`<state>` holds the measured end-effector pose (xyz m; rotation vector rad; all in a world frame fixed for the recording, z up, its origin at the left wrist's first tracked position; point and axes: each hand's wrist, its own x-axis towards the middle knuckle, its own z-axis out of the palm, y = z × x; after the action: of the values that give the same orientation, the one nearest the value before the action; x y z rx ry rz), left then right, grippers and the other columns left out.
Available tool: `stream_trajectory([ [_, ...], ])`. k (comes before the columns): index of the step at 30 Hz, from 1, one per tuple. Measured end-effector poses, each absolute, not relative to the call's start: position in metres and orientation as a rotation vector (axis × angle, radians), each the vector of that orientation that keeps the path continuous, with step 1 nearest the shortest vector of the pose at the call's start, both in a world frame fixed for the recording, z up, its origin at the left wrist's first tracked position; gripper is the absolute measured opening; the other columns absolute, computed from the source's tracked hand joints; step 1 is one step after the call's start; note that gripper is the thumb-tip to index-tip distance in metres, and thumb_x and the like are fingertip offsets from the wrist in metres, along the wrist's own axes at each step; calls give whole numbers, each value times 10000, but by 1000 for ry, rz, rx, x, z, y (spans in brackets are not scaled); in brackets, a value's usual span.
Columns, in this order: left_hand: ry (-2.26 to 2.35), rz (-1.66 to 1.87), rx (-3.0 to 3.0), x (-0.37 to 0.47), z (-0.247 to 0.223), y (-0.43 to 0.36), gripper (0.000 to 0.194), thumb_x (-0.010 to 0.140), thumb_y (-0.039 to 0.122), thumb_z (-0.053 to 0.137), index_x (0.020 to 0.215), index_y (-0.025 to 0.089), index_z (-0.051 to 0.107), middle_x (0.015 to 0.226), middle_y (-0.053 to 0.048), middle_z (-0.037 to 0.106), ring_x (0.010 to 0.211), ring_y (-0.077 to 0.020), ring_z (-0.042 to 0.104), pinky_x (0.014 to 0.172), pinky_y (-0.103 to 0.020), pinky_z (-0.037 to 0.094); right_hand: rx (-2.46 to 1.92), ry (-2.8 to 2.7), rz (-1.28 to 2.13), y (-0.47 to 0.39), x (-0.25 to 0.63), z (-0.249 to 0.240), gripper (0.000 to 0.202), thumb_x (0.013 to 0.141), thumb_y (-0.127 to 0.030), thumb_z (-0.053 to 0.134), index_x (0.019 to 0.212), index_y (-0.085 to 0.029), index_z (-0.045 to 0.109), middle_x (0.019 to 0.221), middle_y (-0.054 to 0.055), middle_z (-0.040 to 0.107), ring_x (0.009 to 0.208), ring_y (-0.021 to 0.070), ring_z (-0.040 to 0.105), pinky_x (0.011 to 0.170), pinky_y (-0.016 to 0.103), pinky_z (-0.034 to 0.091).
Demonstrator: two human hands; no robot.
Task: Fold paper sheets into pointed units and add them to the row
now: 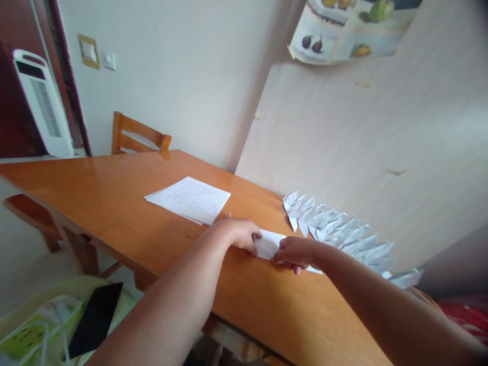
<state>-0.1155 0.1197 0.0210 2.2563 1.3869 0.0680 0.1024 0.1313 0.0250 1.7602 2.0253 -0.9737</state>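
A folded strip of white paper lies on the wooden table between my hands. At its left end my left hand is closed on the paper, thumb toward me and fingers on the far side. My right hand presses and pinches the paper farther right, its fingers curled. A piece of the strip shows past my right hand, and the part beneath that hand is hidden. Beyond my right arm stand several folded paper pieces with pointed tips, set in rows along the wall.
A stack of printed sheets lies left of my hands. A wooden chair stands at the far side. Below left are a dark flat device and a green power strip with white cables. A white tower appliance stands by the doorway.
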Motion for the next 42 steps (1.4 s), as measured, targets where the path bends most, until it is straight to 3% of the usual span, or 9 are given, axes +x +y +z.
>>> stream_trajectory([
  [8, 1370, 59, 2301, -118, 23, 119, 649, 663, 581, 744, 1282, 426, 628, 1425, -4, 597, 1385, -411, 419, 1141, -703, 67, 1805, 2012, -977, 130, 121, 23, 174, 741, -304, 680, 675, -195, 562, 500, -27, 573, 391, 110, 502, 361, 220, 273],
  [12, 1375, 38, 2314, -119, 21, 121, 677, 669, 591, 735, 1314, 434, 599, 1500, -6, 526, 1423, -409, 368, 1133, -710, 92, 1833, 1987, -970, 128, 132, 26, 176, 745, -283, 663, 644, -196, 548, 481, -27, 556, 383, 109, 481, 361, 222, 254],
  [26, 1353, 14, 2284, -126, 13, 126, 738, 710, 610, 717, 1397, 417, 531, 1621, 22, 317, 1526, -363, 143, 1158, -687, -32, 1931, 1932, -946, 124, 175, 27, 215, 733, -276, 645, 571, -190, 532, 471, -20, 540, 368, 98, 439, 371, 229, 272],
  [42, 1356, 5, 2313, -128, 11, 128, 726, 732, 573, 712, 1413, 398, 529, 1617, 8, 332, 1528, -357, 134, 1190, -647, 43, 2094, 1870, -1073, 115, 204, 24, 137, 728, -198, 609, 604, -185, 554, 484, -4, 585, 368, 110, 492, 347, 217, 226],
])
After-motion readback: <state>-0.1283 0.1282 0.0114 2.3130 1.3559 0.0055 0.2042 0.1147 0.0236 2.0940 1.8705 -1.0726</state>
